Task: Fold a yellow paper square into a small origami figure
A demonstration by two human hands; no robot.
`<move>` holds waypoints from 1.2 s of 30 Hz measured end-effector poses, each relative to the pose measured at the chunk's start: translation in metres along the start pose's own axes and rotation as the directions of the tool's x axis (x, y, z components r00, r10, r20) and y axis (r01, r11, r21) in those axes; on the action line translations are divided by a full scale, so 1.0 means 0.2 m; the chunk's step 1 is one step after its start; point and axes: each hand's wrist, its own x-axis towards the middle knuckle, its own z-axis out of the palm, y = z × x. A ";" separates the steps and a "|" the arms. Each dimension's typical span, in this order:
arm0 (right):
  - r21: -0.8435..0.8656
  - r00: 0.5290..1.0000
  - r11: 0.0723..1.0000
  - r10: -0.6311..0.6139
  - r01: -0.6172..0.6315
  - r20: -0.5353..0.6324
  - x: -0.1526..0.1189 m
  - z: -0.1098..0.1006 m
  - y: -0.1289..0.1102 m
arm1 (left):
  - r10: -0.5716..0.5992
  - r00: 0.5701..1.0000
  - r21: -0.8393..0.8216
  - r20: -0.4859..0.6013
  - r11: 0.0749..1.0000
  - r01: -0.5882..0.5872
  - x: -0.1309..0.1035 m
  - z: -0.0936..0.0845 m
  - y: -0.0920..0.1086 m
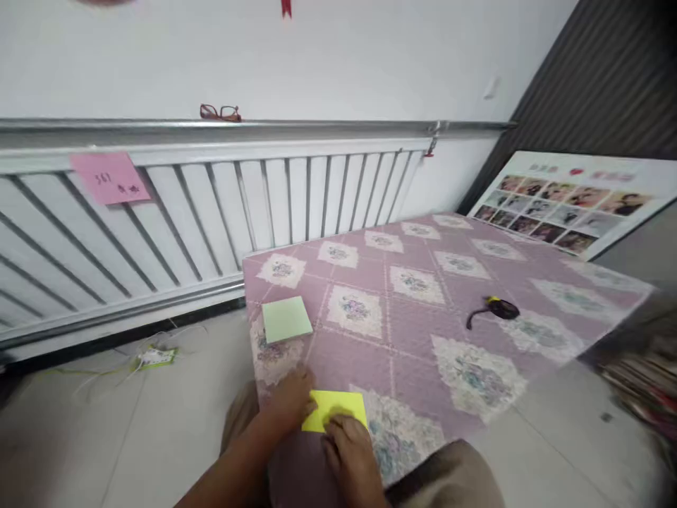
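Note:
A bright yellow sheet of paper (338, 401), maybe a sticky note, lies at the near left end of the cloth-covered table. My left hand (292, 401) is closed at its left edge, fingertips on the paper. Bent over the lower right part of the same sheet are the fingers of my right hand (353, 451), closed and covering that edge. Both hands look a little blurred. Farther back, a pale green square pad of paper (287, 319) rests near the table's left edge, touched by neither hand.
The pink patterned tablecloth (391, 331) bears a small dark object with a strap (500, 308) on the right. Glasses (221, 113) sit on a pipe above the radiator (312, 194), where a pink note (111, 178) hangs. A power strip (157, 356) with wires lies on the floor.

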 end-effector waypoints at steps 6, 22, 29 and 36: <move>0.006 0.998 1.000 -0.016 0.016 0.059 0.00 -0.04 0.04 | -0.096 0.995 0.003 0.012 0.995 0.096 -0.05 0.06 -0.01; -0.017 0.981 0.993 -0.113 0.117 0.158 0.01 -0.10 0.04 | 0.056 0.962 -0.258 -0.268 0.958 -0.128 -0.35 0.29 -0.06; 0.005 0.993 0.994 -0.108 0.108 0.051 0.00 -0.08 0.03 | -0.083 0.954 -0.232 -0.289 0.973 0.015 -0.29 0.31 -0.02; 0.015 0.998 1.000 -0.006 0.005 0.069 0.01 -0.10 -0.01 | -0.093 0.967 -0.225 -0.236 0.974 0.038 -0.25 0.28 -0.06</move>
